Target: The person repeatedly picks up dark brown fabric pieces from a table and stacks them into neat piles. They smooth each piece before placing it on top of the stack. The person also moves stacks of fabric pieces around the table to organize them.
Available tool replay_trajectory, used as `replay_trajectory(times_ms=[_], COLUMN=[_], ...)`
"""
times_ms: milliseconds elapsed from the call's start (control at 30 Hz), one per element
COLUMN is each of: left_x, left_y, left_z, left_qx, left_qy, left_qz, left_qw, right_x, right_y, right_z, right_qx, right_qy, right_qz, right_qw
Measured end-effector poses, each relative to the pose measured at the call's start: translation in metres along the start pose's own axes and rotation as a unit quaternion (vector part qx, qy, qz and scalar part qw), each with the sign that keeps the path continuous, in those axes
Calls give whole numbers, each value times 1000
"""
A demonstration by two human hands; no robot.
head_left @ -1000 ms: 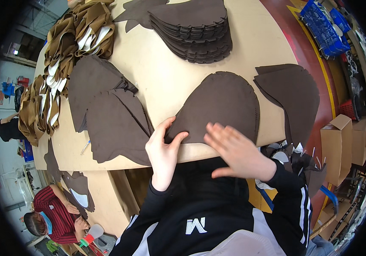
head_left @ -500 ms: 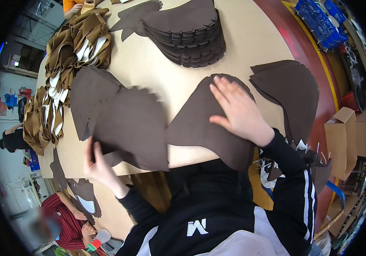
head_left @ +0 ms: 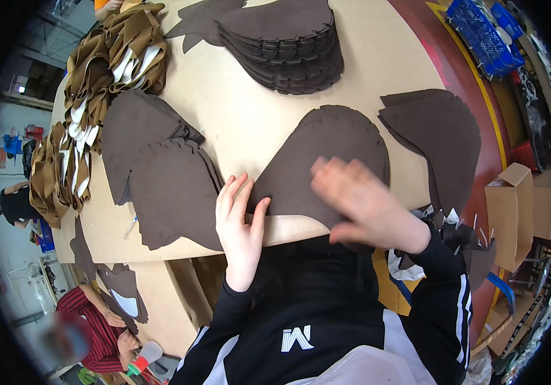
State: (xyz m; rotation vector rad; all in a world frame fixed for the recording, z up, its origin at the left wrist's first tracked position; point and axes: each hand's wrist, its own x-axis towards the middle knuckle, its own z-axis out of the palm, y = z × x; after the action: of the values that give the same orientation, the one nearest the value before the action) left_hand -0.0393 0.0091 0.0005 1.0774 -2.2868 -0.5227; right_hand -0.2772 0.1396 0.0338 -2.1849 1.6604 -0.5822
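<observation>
In front of me a dark brown notched cut piece (head_left: pixel 327 138) lies flat near the table's front edge. My left hand (head_left: pixel 238 221) rests by its left tip, fingers stretched out, holding nothing. Over its right part is my right hand (head_left: pixel 359 199), smeared by motion; it appears to hold nothing. Left of my left hand lies a stack of similar brown pieces (head_left: pixel 169 192), overlapping another stack (head_left: pixel 134 122) behind it. More brown pieces (head_left: pixel 446 135) lie at the right, a few layers thick.
A thick pile of brown pieces (head_left: pixel 282 45) stands at the far middle. Lighter brown bundles with white parts (head_left: pixel 121 58) are heaped far left. A pen (head_left: pixel 131 228) lies at left. At lower left sits a co-worker in a striped shirt (head_left: pixel 92 314). Cardboard boxes (head_left: pixel 510 199) stand right.
The brown piece by my left hand has come down on the left stack and been let go. My left hand moved right to the middle piece; my right hand moved down toward me.
</observation>
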Motion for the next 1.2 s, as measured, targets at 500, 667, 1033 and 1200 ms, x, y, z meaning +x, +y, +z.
replay_trajectory(times_ms=[500,667,1033,1200], left_x=[-5,-7,-12,-15], left_y=[-25,-36,-111,-115], left_z=[-61,-44,-120,-126], left_qx=[-249,-179,-80,128], left_qy=[69,56,295,281], left_qz=[-206,-211,-274,-156], left_qw=[944,959,912,938], right_x=[6,15,7,14], right_y=[7,13,26,23], right_z=[-27,10,34,33], right_qx=[239,-66,-132,-41], right_qy=[-4,119,134,189], right_qz=[-86,134,201,207], right_qw=[967,982,961,959])
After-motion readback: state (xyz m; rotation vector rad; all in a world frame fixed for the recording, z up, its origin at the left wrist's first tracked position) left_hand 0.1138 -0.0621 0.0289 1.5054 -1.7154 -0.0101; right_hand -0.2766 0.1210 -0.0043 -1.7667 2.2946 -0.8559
